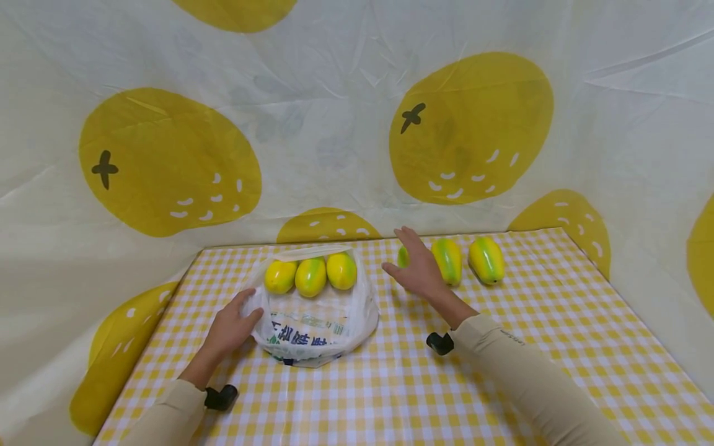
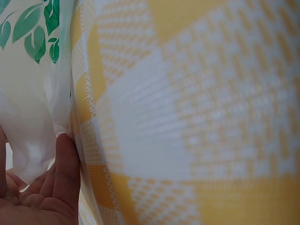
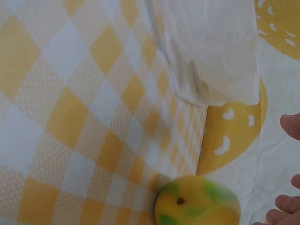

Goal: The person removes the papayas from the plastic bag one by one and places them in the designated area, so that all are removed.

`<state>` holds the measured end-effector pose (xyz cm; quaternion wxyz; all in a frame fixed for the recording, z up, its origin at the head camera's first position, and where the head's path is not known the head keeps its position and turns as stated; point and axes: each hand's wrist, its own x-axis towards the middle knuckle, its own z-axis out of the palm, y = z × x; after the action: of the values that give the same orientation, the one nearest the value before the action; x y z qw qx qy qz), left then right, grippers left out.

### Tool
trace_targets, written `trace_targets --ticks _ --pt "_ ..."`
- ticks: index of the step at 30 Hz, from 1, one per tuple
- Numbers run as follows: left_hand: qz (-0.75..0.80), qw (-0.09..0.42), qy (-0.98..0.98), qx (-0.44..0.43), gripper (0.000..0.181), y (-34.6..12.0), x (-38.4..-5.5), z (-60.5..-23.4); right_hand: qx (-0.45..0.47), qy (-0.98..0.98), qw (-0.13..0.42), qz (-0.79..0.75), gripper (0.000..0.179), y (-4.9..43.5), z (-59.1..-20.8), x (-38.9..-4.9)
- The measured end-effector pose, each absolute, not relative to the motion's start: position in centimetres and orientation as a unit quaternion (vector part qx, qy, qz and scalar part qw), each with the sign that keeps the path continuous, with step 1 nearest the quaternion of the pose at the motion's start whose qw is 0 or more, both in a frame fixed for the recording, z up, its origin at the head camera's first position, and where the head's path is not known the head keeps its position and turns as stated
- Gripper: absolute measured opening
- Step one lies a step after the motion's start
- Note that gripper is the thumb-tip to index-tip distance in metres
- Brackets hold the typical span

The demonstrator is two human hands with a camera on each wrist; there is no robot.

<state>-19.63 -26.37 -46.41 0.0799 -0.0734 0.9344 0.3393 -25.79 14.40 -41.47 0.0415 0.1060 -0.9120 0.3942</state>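
Note:
A white plastic bag with printed lettering lies with its mouth spread wide. Three yellow-green papayas sit side by side inside it. At the bag's left edge, my left hand holds the plastic between thumb and fingers; green leaf prints show on the bag in the left wrist view. My right hand hovers with fingers spread and nothing in its grasp. Beneath it is a papaya, mostly hidden by the hand in the head view; a papaya also shows near the fingers in the right wrist view.
Two more papayas, one nearer and one farther right, stand beside the right hand. A yellow-and-white checked cloth covers the table. Behind the table's back edge hangs a white curtain with large yellow fruit prints.

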Motion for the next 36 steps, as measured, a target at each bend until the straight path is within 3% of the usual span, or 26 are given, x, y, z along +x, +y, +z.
trace_targets --ticks 36 --pt "0.344 0.078 0.933 -0.074 0.066 -26.5 -19.7 -46.6 0.146 -0.881 -0.001 0.450 0.079 8.8 -42.1 -24.4"
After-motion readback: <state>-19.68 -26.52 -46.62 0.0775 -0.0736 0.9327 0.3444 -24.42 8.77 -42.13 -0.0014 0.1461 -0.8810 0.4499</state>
